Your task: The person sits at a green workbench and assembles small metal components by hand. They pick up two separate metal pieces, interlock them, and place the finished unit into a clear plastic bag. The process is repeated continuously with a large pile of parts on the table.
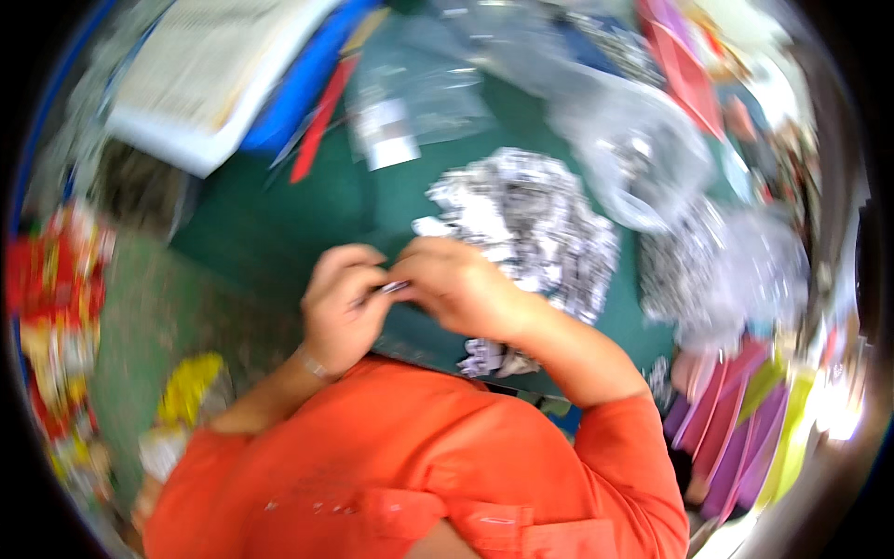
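My left hand (340, 303) and my right hand (464, 287) meet over the near edge of the green table. Their fingertips pinch a small dark piece (395, 287) with a shiny edge, too blurred to tell its kind. Both hands are closed on it. Just beyond my right hand lies a loose heap of small black-and-white printed pieces (549, 219), smeared by motion. A few more such pieces (480, 358) lie at the table's edge under my right forearm.
Clear plastic bags (643, 154) lie behind and right of the heap, near more black-and-white pieces (678, 265). Far left are papers (209, 65), a blue folder (298, 84) and a red strip (321, 121). Colourful bags (736, 419) stand at right; red packages (56, 279) at left.
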{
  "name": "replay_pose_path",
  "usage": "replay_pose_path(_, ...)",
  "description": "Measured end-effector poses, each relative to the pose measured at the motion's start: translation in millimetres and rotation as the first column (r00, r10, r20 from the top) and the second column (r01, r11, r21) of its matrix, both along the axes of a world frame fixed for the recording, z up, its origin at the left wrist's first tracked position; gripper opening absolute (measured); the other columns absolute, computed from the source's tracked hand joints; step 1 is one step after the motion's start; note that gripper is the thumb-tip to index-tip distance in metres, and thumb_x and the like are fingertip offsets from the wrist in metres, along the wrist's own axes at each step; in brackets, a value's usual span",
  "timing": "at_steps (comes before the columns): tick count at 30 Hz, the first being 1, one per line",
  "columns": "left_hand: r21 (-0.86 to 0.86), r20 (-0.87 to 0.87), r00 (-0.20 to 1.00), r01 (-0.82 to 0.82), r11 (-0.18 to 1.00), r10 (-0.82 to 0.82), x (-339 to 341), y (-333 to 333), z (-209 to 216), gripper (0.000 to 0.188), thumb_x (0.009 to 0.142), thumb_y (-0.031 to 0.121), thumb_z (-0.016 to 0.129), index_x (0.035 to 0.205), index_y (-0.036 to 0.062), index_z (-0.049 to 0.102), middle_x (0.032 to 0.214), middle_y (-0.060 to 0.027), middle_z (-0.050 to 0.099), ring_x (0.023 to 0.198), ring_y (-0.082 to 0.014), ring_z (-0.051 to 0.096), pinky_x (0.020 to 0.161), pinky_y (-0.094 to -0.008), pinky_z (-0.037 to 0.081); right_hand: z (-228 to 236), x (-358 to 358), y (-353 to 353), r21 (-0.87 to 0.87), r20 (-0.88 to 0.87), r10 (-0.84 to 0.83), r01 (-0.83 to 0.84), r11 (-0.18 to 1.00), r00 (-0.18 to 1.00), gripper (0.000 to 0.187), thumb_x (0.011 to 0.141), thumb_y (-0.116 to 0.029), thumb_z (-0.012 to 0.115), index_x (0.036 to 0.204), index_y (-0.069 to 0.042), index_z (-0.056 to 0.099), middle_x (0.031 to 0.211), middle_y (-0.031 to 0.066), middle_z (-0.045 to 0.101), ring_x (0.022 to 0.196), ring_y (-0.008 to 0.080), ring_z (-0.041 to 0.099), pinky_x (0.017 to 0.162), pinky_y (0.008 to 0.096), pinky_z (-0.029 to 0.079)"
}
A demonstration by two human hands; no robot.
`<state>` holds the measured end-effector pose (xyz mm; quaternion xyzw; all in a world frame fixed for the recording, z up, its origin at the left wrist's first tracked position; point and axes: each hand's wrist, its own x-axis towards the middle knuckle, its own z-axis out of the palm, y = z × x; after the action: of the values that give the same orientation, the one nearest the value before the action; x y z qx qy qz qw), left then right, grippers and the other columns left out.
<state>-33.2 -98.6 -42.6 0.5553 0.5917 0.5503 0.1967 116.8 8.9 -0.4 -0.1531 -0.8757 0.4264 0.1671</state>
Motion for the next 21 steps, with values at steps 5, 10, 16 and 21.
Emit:
replay_pose_path(5, -0.190, 0.091, 0.995, -0.013, 0.982, 0.031, -1, -4, -7, 0.017, 0.076, -0.004, 0.071, 0.086, 0.0005, 0.058, 0.080, -0.0078, 0.056, 0.068, -0.0158, 0.052, 0.060, -0.0252, 0.042, 37, 55, 6, 0.068, -0.222, -0.306, 0.328, 0.942, 0.926, 0.020, 0.076, 0.004, 0.066, 0.093, -0.001, 0.057, 0.091, 0.0124, 0.058, 0.085, 0.0322, 0.057, 0.075, 0.0383, 0.047)
replay_pose_path(10, -0.153, -0.073, 0.997, 0.016, 0.988, -0.028, 2, -5, -4, 0.010, 0.082, -0.001, 0.066, 0.080, -0.0003, 0.055, 0.078, -0.0091, 0.055, 0.069, -0.0196, 0.052, 0.063, -0.0283, 0.043, 100, 194, 32, 0.014, -0.722, -0.661, 0.959, 0.282, 0.205, 0.009, 0.093, 0.001, 0.051, 0.101, -0.001, 0.051, 0.096, 0.0091, 0.062, 0.077, 0.0128, 0.056, 0.071, 0.0250, 0.048)
replay_pose_path(16, -0.192, -0.070, 0.997, 0.006, 0.981, -0.019, 2, -4, -13, 0.010, 0.084, 0.000, 0.064, 0.080, -0.0003, 0.055, 0.078, -0.0067, 0.054, 0.069, -0.0162, 0.050, 0.064, -0.0273, 0.043, 133, 416, 30, -0.311, -0.761, -0.497, 0.907, -0.284, -0.417, 0.013, 0.092, -0.009, 0.058, 0.098, 0.002, 0.053, 0.079, 0.0076, 0.061, 0.062, 0.0105, 0.058, 0.050, 0.0221, 0.047)
replay_pose_path(21, -0.200, -0.116, 0.993, -0.029, 0.979, 0.005, 3, -5, -14, 0.011, 0.086, 0.003, 0.064, 0.081, -0.0004, 0.055, 0.077, -0.0053, 0.054, 0.068, -0.0140, 0.048, 0.064, -0.0265, 0.042, 101, 492, 18, -0.419, -0.521, -0.615, 0.805, -0.420, -0.592, 0.017, 0.088, -0.008, 0.064, 0.095, 0.006, 0.058, 0.079, 0.0099, 0.063, 0.061, 0.0132, 0.061, 0.049, 0.0249, 0.051)
